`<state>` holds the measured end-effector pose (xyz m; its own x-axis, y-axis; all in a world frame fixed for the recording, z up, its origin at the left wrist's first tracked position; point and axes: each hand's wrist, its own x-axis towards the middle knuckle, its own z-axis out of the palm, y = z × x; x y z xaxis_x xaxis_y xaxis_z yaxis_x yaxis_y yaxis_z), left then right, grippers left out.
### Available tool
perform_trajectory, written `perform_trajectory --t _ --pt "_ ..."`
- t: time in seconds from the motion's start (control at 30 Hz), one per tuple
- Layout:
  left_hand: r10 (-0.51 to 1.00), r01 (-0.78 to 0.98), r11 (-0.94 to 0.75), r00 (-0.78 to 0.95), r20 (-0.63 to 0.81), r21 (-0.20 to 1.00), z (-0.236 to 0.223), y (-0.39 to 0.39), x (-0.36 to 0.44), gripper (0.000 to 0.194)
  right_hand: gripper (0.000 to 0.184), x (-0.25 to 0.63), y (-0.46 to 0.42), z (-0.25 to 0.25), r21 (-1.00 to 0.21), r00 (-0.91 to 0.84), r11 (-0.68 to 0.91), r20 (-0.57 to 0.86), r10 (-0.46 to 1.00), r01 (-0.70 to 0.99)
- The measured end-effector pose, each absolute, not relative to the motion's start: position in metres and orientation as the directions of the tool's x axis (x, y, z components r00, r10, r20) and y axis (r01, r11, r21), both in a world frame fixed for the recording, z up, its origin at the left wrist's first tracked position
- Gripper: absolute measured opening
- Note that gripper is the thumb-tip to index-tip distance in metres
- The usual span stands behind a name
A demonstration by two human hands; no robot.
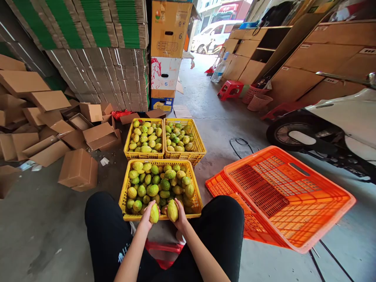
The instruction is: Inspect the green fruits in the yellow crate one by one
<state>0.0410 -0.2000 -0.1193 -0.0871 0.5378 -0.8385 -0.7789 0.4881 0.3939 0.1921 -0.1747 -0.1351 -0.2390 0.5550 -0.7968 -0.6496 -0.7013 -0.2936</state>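
Observation:
My left hand [147, 216] is closed round a yellow-green, lemon-like fruit [154, 214]. In my right hand [181, 215] is a second, slightly larger yellow-green fruit [172, 210]. Both hands are side by side over the near rim of a yellow plastic crate [196, 196], which stands between my knees. Inside that crate lie many green and yellow fruits [153, 190] of the same kind. Behind it, two more yellow crates, one on the left [143, 155] and one on the right [199, 147], hold more of this fruit.
Orange crates [320, 184], one tilted on another, lie to the right. Behind them stands a scooter [340, 121]. Cardboard boxes [78, 168] are scattered at left before stacked flat cartons [100, 74]. A red stool [230, 90] stands farther back.

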Motion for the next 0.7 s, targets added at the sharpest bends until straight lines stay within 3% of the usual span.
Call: perform_trajectory --t 0.13,0.33,0.53,0.7 --pt "0.522 -0.823 0.425 -0.118 -0.845 0.377 -0.1141 -0.1971 0.0396 0.02 0.025 0.195 -0.1751 -0.1276 -0.313 -0.305 -0.745 -0.767 0.564 -0.59" --pt "0.499 -0.844 0.426 -0.082 -0.863 0.326 -0.1087 -0.197 0.038 0.026 0.024 0.1956 -0.1731 -0.1246 -0.324 -0.345 -0.708 -0.7 0.625 -0.627" --pt "0.481 -0.877 0.416 -0.011 -0.877 0.24 -0.1105 -0.1983 0.0363 0.026 0.019 0.1978 -0.1732 -0.1257 -0.284 -0.343 -0.722 -0.732 0.588 -0.631" --pt "0.485 -0.876 0.414 -0.019 -0.875 0.248 -0.1111 -0.1978 0.0354 0.029 0.021 0.1974 -0.1748 -0.1267 -0.279 -0.357 -0.766 -0.758 0.546 -0.579"
